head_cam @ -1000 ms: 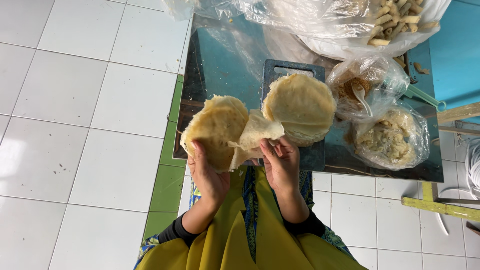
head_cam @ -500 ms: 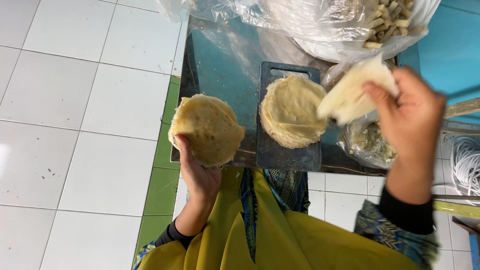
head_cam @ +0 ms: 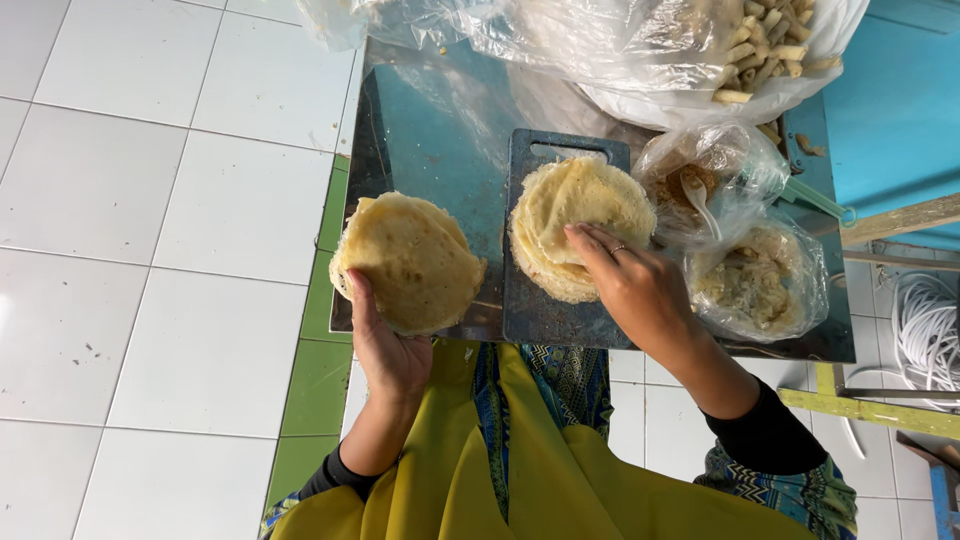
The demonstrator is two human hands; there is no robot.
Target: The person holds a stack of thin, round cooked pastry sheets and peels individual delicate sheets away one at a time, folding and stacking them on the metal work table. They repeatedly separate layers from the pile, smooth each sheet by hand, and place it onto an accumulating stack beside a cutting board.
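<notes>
My left hand (head_cam: 385, 345) holds up a stack of thin round yellow wrappers (head_cam: 408, 262) from below, at the near edge of a low table. My right hand (head_cam: 632, 282) lies palm down on a second pile of wrappers (head_cam: 580, 205), fingers spread and pressing a single sheet flat on top. That pile rests on a dark cutting board (head_cam: 540, 310) with a handle slot at its far end.
Right of the board stand a clear bag with brown filling and a spoon (head_cam: 700, 190) and a bag of pale chopped filling (head_cam: 760, 285). A large bag of rolled sticks (head_cam: 760, 40) sits at the back. White floor tiles (head_cam: 150, 200) spread to the left; coiled white cable (head_cam: 925, 330) lies right.
A second ago both hands peeled a sheet off the left stack. The right hand carried it over to the right, then laid it on the pile on the board.
</notes>
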